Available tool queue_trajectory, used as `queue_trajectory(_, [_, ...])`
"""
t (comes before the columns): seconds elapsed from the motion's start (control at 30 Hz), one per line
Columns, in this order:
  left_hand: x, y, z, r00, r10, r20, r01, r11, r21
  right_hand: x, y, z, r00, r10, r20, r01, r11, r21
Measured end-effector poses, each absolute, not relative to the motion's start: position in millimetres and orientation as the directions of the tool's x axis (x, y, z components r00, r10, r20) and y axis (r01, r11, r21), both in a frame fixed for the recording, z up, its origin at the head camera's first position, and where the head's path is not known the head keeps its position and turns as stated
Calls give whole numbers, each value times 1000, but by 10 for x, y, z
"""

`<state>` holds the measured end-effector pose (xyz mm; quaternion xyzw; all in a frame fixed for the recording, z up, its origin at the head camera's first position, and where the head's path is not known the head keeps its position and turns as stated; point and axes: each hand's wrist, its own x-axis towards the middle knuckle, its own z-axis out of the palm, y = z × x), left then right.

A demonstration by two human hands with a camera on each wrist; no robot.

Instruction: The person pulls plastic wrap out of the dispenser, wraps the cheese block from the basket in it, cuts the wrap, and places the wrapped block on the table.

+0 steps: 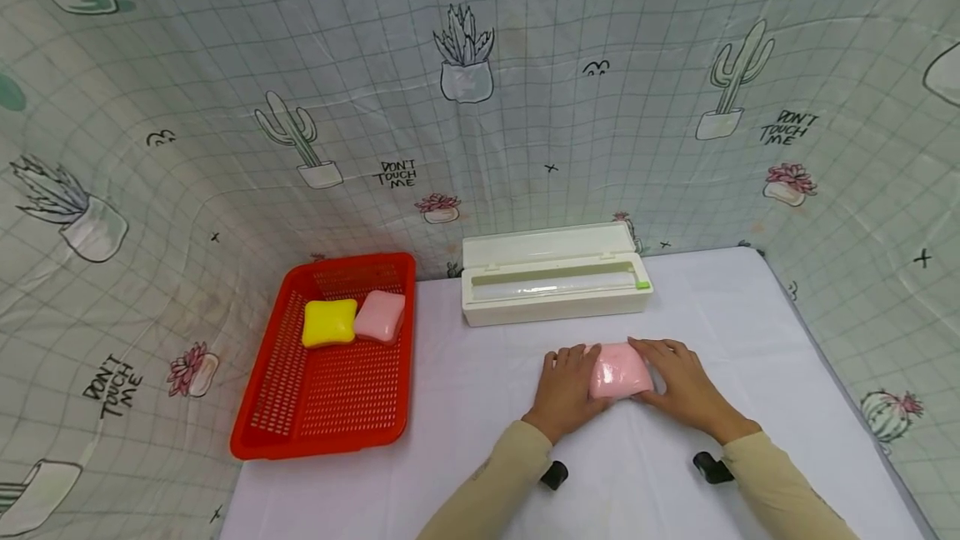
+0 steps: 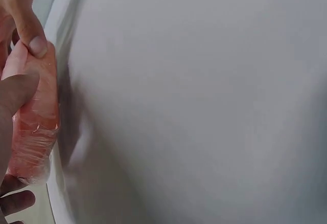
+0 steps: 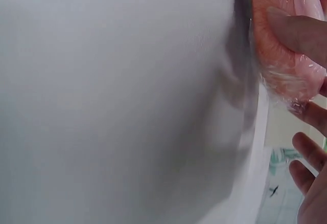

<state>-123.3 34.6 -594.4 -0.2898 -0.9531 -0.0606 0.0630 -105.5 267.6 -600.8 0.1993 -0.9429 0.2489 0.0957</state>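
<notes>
A pink soap bar [image 1: 621, 371] in clear plastic film lies between the two hands over the white table. My left hand [image 1: 567, 390] grips its left end, the thumb pressing the near side in the left wrist view. Its right end is held by my right hand [image 1: 682, 386], whose thumb shows on the film-covered side [image 3: 281, 55] in the right wrist view. Creased film gathers at the ends of the bar [image 2: 38, 116]. Just behind the hands stands a white cling film dispenser [image 1: 555, 307], its lid raised and a film roll [image 1: 551, 285] inside.
At the left, a red plastic basket [image 1: 341, 440] holds a yellow bar [image 1: 330, 323] and another pink bar [image 1: 380, 317] at its far end. A patterned cloth [image 1: 525, 132] hangs behind and at the sides of the white table [image 1: 465, 482]. Black pieces [image 1: 555, 475] sit by both wrists.
</notes>
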Motion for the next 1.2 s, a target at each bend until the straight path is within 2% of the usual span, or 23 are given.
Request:
queue_trajectory(0.43, [-1275, 860, -5907, -769, 630, 106, 638, 766, 71, -925, 3244, -5975, -899, -291, 327, -410, 822, -395])
queue_trajectory(0.67, [-1333, 1104, -5896, -758, 642, 111, 648, 761, 23, -940, 3480, -5961, -901, -276, 333, -396, 838, -376])
queue_trajectory(1.2, [-1331, 1530, -5864, -735, 677, 35, 675, 736, -49, -856, 3874, -5986, -905, -254, 341, -368, 870, -328])
